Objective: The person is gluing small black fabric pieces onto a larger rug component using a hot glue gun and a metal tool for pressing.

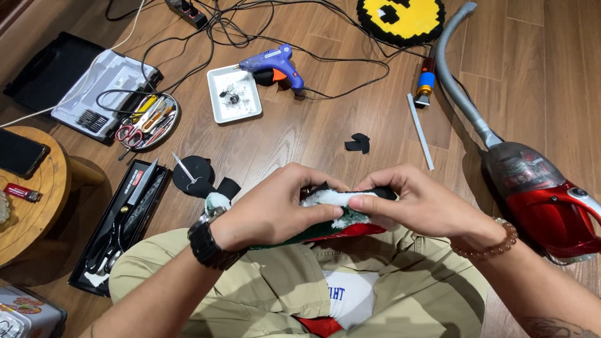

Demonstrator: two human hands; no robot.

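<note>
While hands (350, 206) pinch plush (332, 206), scraps (358, 143) surround.

Tufted piece (338, 216): white top face, green body, red lower edge, black trim. Glue gun (273, 64): blue-purple body, orange nozzle. Tray (233, 94): white. Pixel-pattern rug (400, 19): yellow with black blocks and black outline. Vacuum cleaner (551, 206): red body, grey hose. Fabric scrap (358, 143): black. Watch (210, 244): black. Bracelet (491, 247): brown beads. Floor (300, 131): brown wood planks. Trousers (263, 281): khaki.
</note>
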